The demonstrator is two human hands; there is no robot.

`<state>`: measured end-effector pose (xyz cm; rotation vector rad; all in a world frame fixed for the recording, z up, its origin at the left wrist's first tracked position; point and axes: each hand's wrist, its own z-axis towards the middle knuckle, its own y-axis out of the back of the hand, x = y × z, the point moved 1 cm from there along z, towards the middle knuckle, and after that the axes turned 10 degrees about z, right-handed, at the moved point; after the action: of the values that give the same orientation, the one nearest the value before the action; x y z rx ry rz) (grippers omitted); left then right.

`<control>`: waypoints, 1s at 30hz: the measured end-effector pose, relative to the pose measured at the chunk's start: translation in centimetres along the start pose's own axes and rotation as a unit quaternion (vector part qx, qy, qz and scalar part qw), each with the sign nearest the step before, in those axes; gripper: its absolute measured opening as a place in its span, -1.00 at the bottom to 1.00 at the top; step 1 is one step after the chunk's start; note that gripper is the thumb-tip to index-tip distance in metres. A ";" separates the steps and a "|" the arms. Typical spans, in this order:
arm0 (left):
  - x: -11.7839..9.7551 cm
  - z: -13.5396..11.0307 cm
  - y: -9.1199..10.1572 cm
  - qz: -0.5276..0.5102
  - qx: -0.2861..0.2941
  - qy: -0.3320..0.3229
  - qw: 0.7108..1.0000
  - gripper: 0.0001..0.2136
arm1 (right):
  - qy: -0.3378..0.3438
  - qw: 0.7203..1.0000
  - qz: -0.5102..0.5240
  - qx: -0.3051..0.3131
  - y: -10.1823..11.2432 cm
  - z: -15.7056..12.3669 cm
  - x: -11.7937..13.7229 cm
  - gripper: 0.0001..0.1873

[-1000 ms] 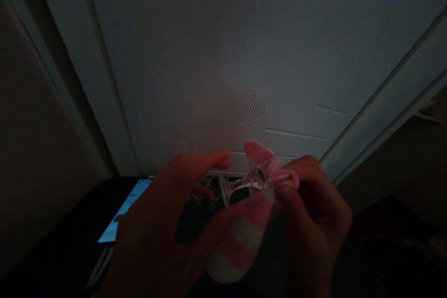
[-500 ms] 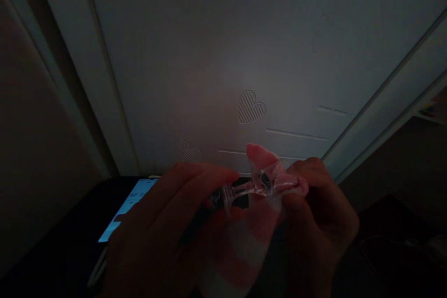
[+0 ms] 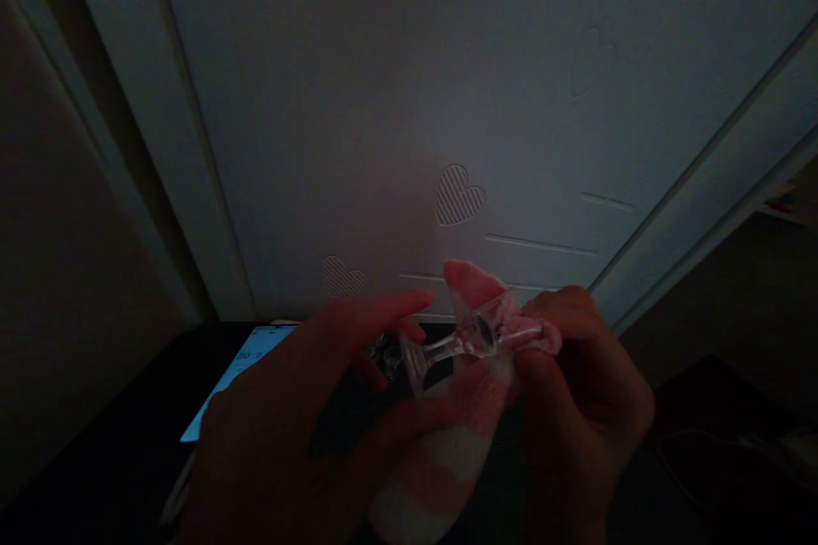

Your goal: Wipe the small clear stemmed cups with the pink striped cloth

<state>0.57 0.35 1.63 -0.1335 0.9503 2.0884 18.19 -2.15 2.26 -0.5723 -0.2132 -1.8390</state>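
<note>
Head view, very dim. At lower centre of the frame the right hand [image 3: 588, 392] is closed around the bowl of a small clear stemmed glass [image 3: 447, 347], gripping it through a pink-and-white striped cloth [image 3: 447, 451] that hangs down below. The glass lies sideways, with its foot pointing left. The left hand [image 3: 281, 426] is open, its forefinger stretched above the foot and its thumb against the cloth. A lit phone [image 3: 236, 379] lies on the dark counter [image 3: 115, 451] at lower left. A heart mark [image 3: 458, 196] shows on the pale panel behind.

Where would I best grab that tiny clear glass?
Probably by the bare stem of the glass, coming from the left: it lies sideways, its bowl buried in the striped cloth in the right hand, its foot pointing toward the left hand.
</note>
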 end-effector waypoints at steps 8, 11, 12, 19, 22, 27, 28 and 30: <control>0.3 -0.1 -0.2 0.044 -0.010 -0.005 0.999 -0.86 | 0.017 1.000 0.010 0.010 0.0 0.1 -0.1 -0.87; 0.6 -0.3 -0.1 0.032 -0.013 -0.018 0.999 -0.86 | 0.004 1.000 0.022 0.004 0.0 0.1 -0.2 -0.89; 0.6 -0.3 0.0 0.026 -0.011 -0.014 1.000 -0.86 | 0.006 1.000 0.021 0.004 0.0 0.0 -0.2 -0.90; -1.1 0.9 0.1 -0.003 -0.029 0.020 0.999 -0.83 | 0.041 0.999 0.024 0.017 -0.1 0.1 -0.4 -0.94; -2.0 1.8 0.0 -0.003 -0.027 0.028 0.999 -0.81 | 0.038 0.999 0.028 0.022 -0.2 0.0 -0.3 -0.95; -2.0 1.6 -0.2 0.004 -0.020 0.032 0.999 -0.81 | 0.022 1.000 0.009 0.008 -0.1 -0.1 -0.2 -0.91; -1.8 1.4 -0.2 0.010 -0.019 0.030 0.999 -0.81 | 0.024 1.000 0.006 0.007 -0.1 -0.1 -0.2 -0.91; -1.3 0.8 -0.1 0.028 -0.015 0.014 0.999 -0.83 | 0.025 1.000 0.004 0.001 -0.1 -0.1 -0.2 -0.90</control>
<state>1.67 0.10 2.63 -0.1547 0.9499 2.1571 18.13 -2.00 2.04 -0.5242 -0.1797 -1.8433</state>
